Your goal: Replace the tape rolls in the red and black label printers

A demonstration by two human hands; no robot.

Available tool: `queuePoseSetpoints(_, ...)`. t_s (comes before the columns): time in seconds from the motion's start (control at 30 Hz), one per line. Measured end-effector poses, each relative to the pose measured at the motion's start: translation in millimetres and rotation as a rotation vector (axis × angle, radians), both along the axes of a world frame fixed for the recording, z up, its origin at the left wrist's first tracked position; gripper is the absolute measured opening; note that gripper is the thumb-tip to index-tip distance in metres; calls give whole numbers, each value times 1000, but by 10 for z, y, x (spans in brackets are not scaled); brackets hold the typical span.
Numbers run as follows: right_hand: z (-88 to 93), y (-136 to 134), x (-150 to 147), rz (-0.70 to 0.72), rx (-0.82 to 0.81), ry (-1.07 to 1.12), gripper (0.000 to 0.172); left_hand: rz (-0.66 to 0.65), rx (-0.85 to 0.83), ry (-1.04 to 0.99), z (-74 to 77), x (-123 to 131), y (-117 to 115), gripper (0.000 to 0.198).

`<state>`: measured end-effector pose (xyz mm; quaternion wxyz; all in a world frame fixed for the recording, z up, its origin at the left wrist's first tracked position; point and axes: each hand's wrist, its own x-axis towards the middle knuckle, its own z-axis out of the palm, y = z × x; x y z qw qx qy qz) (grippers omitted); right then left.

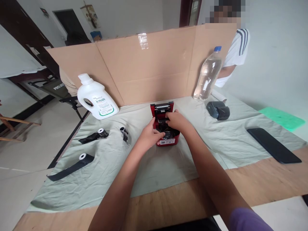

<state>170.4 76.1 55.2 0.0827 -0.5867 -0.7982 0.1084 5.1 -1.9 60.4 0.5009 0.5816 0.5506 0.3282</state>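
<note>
A small red and black printer (167,141) stands on the cloth in front of me with its lid (162,109) tipped up and back. Glossy black ribbon (169,133) lies in its body. My left hand (148,136) is wrapped round the printer's left side, its thumb over the front rim by the ribbon. From the right, my right hand (176,121) reaches in below the lid, fingers bent at a dark roll (163,122) inside. Those fingertips are partly hidden, so their exact hold is unclear.
Black ribbon rolls (89,158) with white cores and a short dark roll (124,134) lie left. A white jug (98,99) and a water bottle (209,75) stand before a cardboard screen (149,64). Right are a dark device (218,110), a black phone-like slab (274,145) and a person (240,48).
</note>
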Motion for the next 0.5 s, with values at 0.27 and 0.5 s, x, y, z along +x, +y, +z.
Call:
queuePoseSetpoints(0.27, 33, 95, 145, -27, -44, 249, 21, 44, -19, -14, 14, -6, -9, 101)
queuePoseSetpoints(0.5, -6, 223, 253, -215, 226, 682, 51, -50, -37, 131, 106, 1, -61, 75)
